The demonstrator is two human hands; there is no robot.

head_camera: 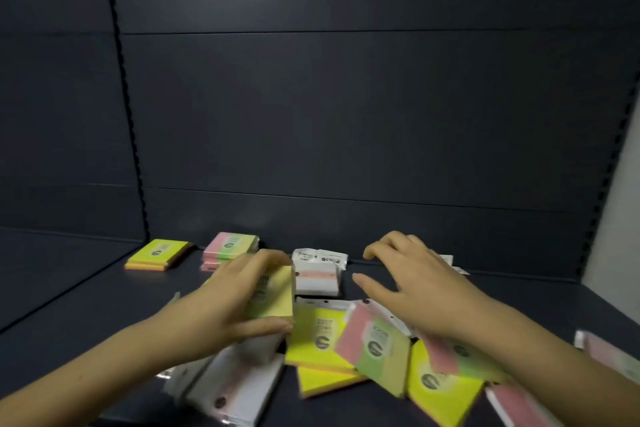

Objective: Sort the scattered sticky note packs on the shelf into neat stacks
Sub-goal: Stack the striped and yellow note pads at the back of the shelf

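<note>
Sticky note packs lie scattered on a dark shelf (86, 291). My left hand (228, 302) grips a pale yellow pack (275, 295), tilted up on its edge, fingers over the top and thumb underneath. My right hand (412, 281) hovers open above the pile, fingers loosely curved, holding nothing. Below the hands lie a bright yellow pack (318, 336), a pink-green-yellow pack (377, 347) and another yellow pack (440, 388). At the back stand a yellow stack (159, 253), a pink-green stack (230, 248) and a white pack (318, 274).
White wrapped packs (235, 388) lie at the front left under my left forearm. More pink packs (609, 354) sit at the right edge. The shelf's dark back panel (346, 114) rises behind, with a slotted upright (128, 107) at the left.
</note>
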